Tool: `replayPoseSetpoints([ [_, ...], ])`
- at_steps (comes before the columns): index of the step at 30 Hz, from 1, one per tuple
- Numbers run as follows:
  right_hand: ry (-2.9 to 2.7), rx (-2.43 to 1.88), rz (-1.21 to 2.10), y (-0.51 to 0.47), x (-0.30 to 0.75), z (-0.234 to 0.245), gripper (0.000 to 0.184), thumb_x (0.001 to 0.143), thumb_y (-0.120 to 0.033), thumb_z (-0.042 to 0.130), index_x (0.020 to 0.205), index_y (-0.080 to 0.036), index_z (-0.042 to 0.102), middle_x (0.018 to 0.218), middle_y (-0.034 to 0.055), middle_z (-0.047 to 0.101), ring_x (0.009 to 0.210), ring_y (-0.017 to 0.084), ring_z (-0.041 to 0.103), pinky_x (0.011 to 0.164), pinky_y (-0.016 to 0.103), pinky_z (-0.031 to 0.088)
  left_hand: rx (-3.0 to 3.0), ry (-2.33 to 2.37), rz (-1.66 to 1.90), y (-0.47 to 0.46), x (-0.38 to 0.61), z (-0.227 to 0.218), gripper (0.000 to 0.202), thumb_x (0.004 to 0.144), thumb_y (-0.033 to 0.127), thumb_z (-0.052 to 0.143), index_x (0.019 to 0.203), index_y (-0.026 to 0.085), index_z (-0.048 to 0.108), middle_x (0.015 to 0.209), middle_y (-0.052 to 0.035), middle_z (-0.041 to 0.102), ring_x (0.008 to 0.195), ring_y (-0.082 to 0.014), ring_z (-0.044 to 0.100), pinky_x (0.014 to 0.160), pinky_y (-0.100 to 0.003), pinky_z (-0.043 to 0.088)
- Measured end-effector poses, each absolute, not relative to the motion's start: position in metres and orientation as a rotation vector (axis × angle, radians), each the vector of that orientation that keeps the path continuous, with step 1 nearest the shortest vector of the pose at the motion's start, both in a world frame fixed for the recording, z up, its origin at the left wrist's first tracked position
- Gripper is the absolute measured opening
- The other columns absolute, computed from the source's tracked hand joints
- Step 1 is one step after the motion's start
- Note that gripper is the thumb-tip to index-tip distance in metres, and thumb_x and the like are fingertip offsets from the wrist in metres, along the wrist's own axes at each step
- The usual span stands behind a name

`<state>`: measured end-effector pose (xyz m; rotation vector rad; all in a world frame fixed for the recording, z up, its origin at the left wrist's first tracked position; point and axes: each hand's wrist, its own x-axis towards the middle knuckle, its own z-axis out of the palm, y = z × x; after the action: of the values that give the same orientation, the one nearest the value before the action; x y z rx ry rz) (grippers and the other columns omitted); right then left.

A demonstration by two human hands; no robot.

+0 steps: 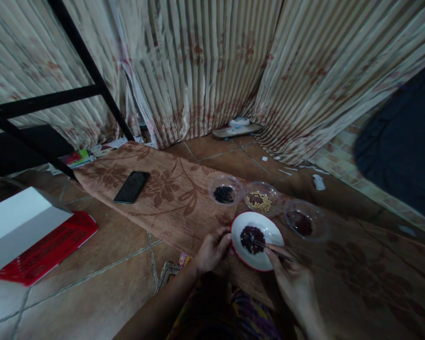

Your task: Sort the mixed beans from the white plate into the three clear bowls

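A white plate with a red rim [269, 227] lies on a brown flowered mat [170, 198] and holds a heap of dark mixed beans [252, 238]. My left hand [212, 249] grips the plate's left edge. My right hand [291, 278] is closed on thin metal tweezers [273, 250] whose tips reach into the beans. Behind the plate stand three clear bowls: one with black beans [224, 193], one with pale yellow beans [259, 201], one with dark red beans [302, 223].
A black phone [131, 187] lies on the mat to the left. A white box on a red sheet [28, 236] sits on the tiled floor. Black metal bars [88, 61] stand at the left. Striped curtains [198, 66] hang behind, a sandal [236, 127] at their foot.
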<state>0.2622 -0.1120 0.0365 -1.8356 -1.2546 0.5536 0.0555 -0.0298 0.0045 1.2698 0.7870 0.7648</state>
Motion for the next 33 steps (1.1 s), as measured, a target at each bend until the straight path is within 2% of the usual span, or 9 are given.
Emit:
replayPoseSetpoints([
  [11,-1.234,-1.866,0.583,-0.1121,0.2633,0.0367,0.035,0.082,-0.055,0.061,0.091,-0.024,0.075,0.103,0.0061,0.075,0.100,0.025,0.068,0.087,0.035,0.053,1.278,0.798,0.769,-0.0294,0.0557,0.0038,0.043,0.095,0.051,0.047,0.114,0.015,0.061,0.077,-0.0024,0.063,0.066,-0.0136,0.058,0.063,-0.024,0.048],
  [20,-1.238,-1.853,0.521,-0.1116,0.2676,0.0389,0.037,0.081,-0.056,0.062,0.089,-0.022,0.076,0.100,0.0075,0.075,0.093,0.025,0.070,0.085,0.036,0.053,1.292,0.797,0.772,-0.0299,0.0554,0.0034,0.043,0.096,0.050,0.046,0.116,0.015,0.060,0.077,-0.0027,0.064,0.067,-0.0144,0.060,0.066,-0.026,0.049],
  [33,-1.388,-1.810,0.444,-0.1049,0.2642,0.0384,0.033,0.087,-0.051,0.058,0.091,-0.023,0.075,0.099,0.0063,0.075,0.093,0.024,0.069,0.085,0.036,0.051,1.262,0.791,0.771,-0.0297,0.0560,0.0058,0.044,0.095,0.051,0.047,0.115,0.014,0.060,0.078,-0.0029,0.063,0.066,-0.0140,0.060,0.064,-0.025,0.049],
])
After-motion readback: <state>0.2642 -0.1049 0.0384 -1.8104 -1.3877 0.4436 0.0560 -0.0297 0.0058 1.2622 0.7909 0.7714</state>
